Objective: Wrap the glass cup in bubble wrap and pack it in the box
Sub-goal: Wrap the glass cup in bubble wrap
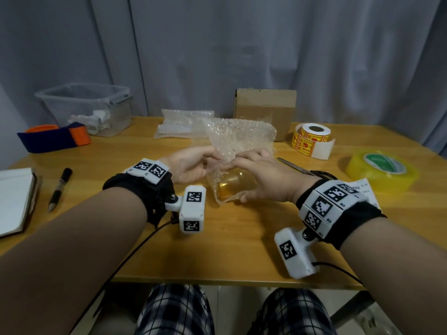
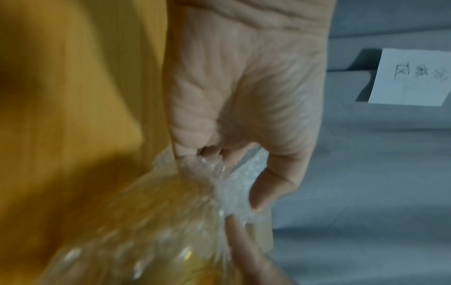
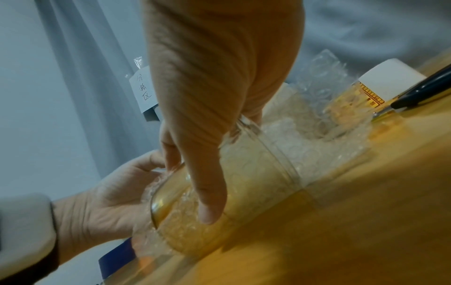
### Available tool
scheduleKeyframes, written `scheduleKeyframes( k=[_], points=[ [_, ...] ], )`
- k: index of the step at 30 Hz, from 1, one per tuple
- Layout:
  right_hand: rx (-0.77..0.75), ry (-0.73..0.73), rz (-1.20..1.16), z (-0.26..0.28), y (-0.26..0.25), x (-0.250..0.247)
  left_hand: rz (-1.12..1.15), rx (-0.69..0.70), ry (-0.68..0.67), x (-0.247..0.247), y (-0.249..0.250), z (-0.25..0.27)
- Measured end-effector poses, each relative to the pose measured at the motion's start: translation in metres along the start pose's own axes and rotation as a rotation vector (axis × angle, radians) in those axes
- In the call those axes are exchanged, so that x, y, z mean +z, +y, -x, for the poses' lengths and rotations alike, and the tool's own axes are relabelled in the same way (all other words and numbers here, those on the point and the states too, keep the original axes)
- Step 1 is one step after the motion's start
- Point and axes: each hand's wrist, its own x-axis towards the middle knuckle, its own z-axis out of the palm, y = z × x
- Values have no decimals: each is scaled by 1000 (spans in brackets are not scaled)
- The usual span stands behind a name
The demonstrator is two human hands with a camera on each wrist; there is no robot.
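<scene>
The clear glass cup (image 1: 232, 187) lies on its side on the wooden table, partly inside a sheet of bubble wrap (image 1: 242, 136) that rises behind it. My left hand (image 1: 196, 163) pinches a bunched edge of the bubble wrap (image 2: 202, 165) at the cup's left end, fingers curled. My right hand (image 1: 258, 175) grips the cup (image 3: 256, 183) from above, its thumb (image 3: 209, 202) pressed on the glass wall. The wrap (image 3: 317, 125) trails off past the cup's far end. A brown cardboard box (image 1: 264, 112) stands at the back of the table behind the wrap.
More bubble wrap (image 1: 179, 124) lies at the back. A clear bin (image 1: 89, 107) and a blue-orange band (image 1: 55, 137) sit at the left, a notebook (image 1: 14, 201) and pen (image 1: 59, 188) nearer. At the right are a sticker roll (image 1: 312, 139), scissors (image 1: 297, 166) and yellow tape (image 1: 382, 169).
</scene>
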Motion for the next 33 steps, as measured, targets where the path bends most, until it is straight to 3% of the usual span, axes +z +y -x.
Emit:
scheduleKeyframes(
  k=[4,7,11,17,21,25,29,33],
  points=[
    [-34,6,-32,1,-1,-3,-476,39,111,-3,4,10],
    [-46,7,-26,1,-2,-2,-670,68,209,-2,9,13],
    [-64,14,-16,3,-1,-1,-622,140,367,2,10,10],
    [-66,16,-36,4,-4,-2,-441,162,449,8,5,1],
    [-31,-18,-49,6,-7,-8,-344,133,418,9,5,-2],
    [-11,-8,57,3,-9,-10,-430,228,276,3,-1,4],
    [-66,36,157,-4,-12,-6,-391,257,232,-3,-13,9],
    [-69,-3,142,-11,-15,-9,-234,179,127,-9,-16,12]
  ],
)
